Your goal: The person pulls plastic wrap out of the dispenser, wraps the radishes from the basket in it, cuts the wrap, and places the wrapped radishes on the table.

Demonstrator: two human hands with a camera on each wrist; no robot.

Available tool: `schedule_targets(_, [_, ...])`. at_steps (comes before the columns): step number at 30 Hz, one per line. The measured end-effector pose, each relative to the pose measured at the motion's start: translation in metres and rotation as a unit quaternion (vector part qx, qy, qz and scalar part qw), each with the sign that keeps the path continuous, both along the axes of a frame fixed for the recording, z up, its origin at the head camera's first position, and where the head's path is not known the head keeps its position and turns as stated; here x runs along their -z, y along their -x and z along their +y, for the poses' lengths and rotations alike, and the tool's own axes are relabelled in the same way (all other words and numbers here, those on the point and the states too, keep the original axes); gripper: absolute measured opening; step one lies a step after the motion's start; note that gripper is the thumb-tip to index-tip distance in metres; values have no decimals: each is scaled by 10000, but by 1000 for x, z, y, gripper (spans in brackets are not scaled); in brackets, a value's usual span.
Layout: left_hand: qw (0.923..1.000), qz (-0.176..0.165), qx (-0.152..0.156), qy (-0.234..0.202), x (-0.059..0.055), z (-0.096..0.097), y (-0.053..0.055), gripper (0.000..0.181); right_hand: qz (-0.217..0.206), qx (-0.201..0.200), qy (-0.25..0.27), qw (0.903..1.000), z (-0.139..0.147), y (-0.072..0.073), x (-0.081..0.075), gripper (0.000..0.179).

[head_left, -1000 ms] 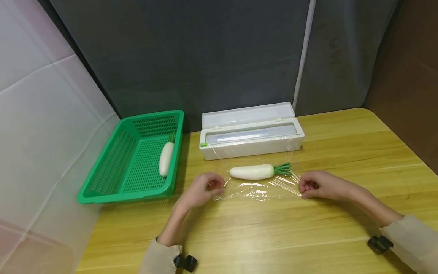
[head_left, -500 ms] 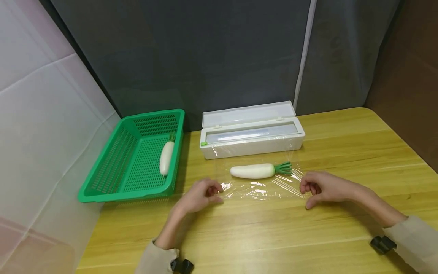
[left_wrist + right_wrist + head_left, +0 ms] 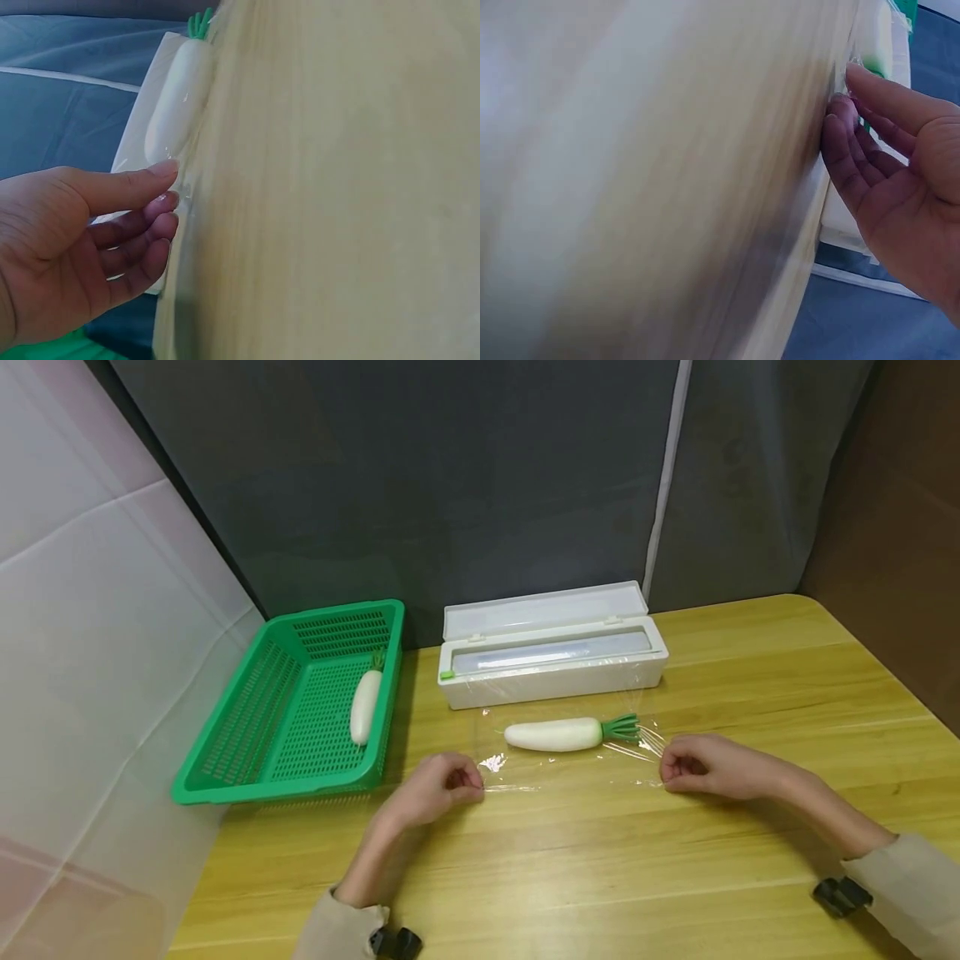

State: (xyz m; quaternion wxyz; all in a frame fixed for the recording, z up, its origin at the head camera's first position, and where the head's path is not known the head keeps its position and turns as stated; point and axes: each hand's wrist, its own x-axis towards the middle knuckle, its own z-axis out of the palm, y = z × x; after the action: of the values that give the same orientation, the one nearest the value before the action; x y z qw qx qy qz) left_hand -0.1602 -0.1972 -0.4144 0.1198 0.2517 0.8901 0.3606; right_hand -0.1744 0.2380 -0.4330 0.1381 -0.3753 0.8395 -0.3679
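A white radish (image 3: 553, 735) with green stalks lies sideways on a sheet of clear plastic wrap (image 3: 525, 770) on the table. The wrap runs out from a white dispenser box (image 3: 555, 687) whose lid stands raised behind it. At the near left corner my left hand (image 3: 435, 789) pinches the film between thumb and fingers, just short of the radish's tip. My right hand (image 3: 720, 767) pinches the near right corner, beyond the stalks. Creases fan from the stalks toward that hand. In the left wrist view the radish (image 3: 178, 101) lies past my thumb.
To the left stands a green plastic basket (image 3: 277, 792) holding another white radish (image 3: 365, 706). A dark curtain (image 3: 450, 485) hangs behind the wooden table (image 3: 570, 877). A small green slider (image 3: 447, 675) sits at the box's left end.
Both hands' fingers loosened off the wrap's near corners half a second ago and now pinch them again. The film's front edge is pulled straighter and flatter. The radish stays in place.
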Motion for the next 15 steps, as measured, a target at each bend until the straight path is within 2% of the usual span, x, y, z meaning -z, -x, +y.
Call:
schedule_targets(3, [10000, -12, -33, -9, -2, -1, -1, 8, -119, 81, -92, 9999, 0, 0, -2, 7])
schedule_targets(8, [9999, 165, -23, 26, -6, -2, -2, 7, -211, 139, -207, 9995, 1, 2, -4, 8])
schedule_targets(15, [9995, 301, -5, 20, -13, -2, -5, 8, -238, 120, -148, 9995, 3, 5, -11, 7])
